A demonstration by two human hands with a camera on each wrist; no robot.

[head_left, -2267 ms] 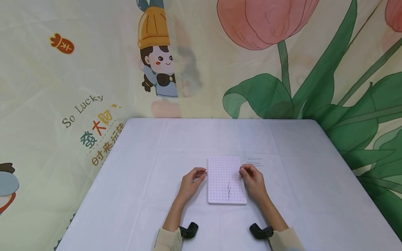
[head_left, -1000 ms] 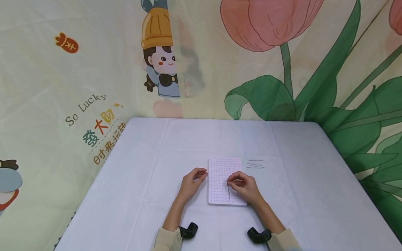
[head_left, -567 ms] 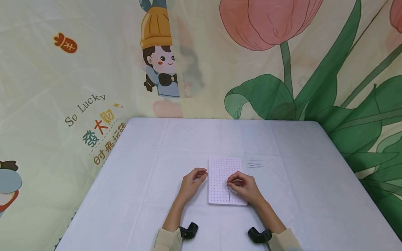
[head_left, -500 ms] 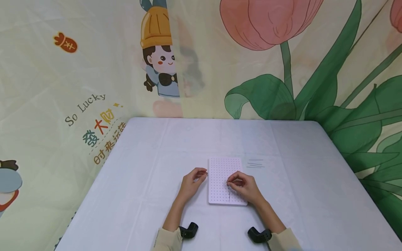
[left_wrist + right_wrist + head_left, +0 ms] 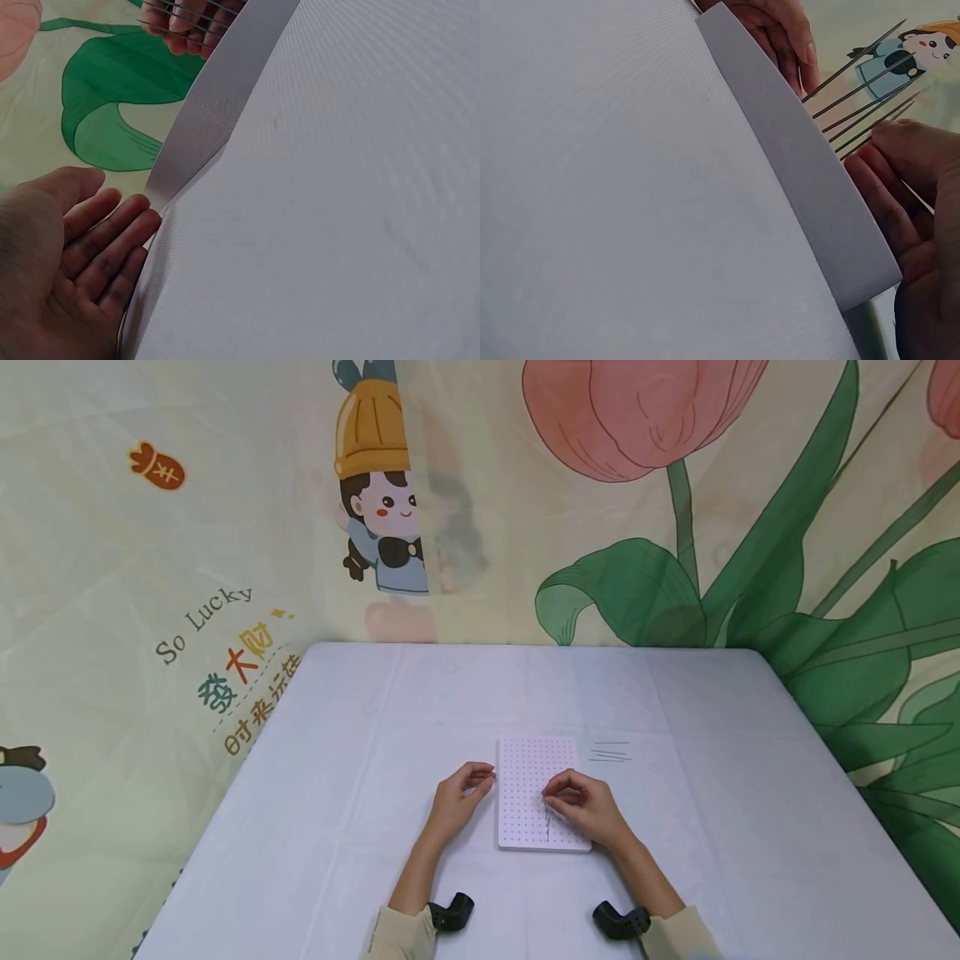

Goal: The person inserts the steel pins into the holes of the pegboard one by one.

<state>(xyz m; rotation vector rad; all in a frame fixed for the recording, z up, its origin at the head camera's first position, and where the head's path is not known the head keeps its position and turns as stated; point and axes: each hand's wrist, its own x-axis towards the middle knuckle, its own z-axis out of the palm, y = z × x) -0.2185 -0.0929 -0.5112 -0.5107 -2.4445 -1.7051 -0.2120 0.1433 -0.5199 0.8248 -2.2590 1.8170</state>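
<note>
In the head view the left hand [image 5: 459, 795] comes in from below, forearm angled up and inward, its relaxed fingers reaching towards the left edge of a white perforated board [image 5: 521, 777] on the table [image 5: 375, 735]. The right hand [image 5: 583, 806] extends over the board from the other side, wrist bent inward, thumb and fingertips brought together near the standing rods [image 5: 547, 827]. Four loose rods [image 5: 610, 752] lie on the table just beyond the board's upper right side. In the left wrist view the left hand shows its palm, thumb apart from the gently bent fingers, holding nothing; the fingertips are right at the board's edge, though contact cannot be told. The right hand appears at the top, behind several standing rods. In the right wrist view the right hand's thumb and forefinger pinch a thin rod [image 5: 855, 150] at the board, its other fingers curled beneath, with the left hand across from it.
</note>
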